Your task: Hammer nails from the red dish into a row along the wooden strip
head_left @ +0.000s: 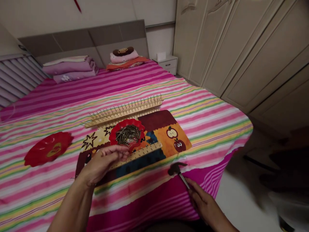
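Note:
My right hand (204, 203) is wrapped round the handle of a claw hammer (178, 168), its head held out over the near side of the bed. My left hand (106, 161) is closed, fingers curled together, above the left part of a wooden strip (145, 149). Whatever those fingers may hold is hidden. A row of nails stands in the strip's right part. Just beyond my left hand is a red scalloped plate (112, 137) with a heap of loose nails (129, 133). Strip and plate are on a patterned mat (172, 133).
Wooden strips full of upright nails (125, 112) lie behind the plate, points and shafts sticking out. A second red plate (49, 148) is at the left. Folded bedding (72, 69) sits near the headboard. A wardrobe (217, 42) stands along the right.

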The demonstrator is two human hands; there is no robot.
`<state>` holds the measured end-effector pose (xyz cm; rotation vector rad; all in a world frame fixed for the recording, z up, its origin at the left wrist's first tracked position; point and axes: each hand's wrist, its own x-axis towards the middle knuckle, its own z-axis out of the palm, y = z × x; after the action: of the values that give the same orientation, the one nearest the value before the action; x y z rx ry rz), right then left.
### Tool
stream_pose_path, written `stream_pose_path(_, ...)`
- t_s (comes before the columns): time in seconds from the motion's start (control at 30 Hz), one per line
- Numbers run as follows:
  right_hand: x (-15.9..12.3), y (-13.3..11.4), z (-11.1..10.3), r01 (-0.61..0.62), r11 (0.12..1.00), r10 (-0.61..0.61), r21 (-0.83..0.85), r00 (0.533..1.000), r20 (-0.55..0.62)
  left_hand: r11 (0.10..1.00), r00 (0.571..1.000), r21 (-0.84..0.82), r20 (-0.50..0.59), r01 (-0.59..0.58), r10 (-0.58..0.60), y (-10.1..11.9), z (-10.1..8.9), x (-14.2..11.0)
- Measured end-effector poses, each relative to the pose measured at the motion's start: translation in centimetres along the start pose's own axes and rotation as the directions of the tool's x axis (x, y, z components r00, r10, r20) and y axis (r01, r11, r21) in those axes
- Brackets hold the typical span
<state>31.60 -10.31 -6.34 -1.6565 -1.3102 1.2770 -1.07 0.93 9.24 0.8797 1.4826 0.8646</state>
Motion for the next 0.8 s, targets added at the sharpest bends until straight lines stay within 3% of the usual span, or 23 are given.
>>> stream_pose_path(0.1, 0.0, 0.3, 0.0, -0.073, 0.997, 0.070, 0.032, 0.993, 0.096, 0.998, 0.999, -0.056, -0.032, 0.013, -0.015, -2.1, 0.7, -0.5)
stream_pose_path(0.37, 0.0, 0.9, 0.0, -0.041, 0.995, 0.035, 0.089, 0.997, 0.065, 0.989, 0.974, -0.127, -0.221, -0.075, 0.045, -6.7, 2.7, 0.8)
stream_pose_path(0.67, -0.1, 0.9, -0.1, -0.018, 0.997, 0.013, 0.070, 0.998, 0.068, 0.989, 0.971, -0.140, -0.238, -0.050, 0.016, -7.0, 3.1, 1.3)
stream_pose_path(0.8, -0.2, 0.8, 0.0, -0.062, 0.994, 0.054, 0.088, 0.995, 0.083, 0.989, 0.970, -0.135, -0.244, -0.056, 0.022, -7.2, 2.9, 1.3)
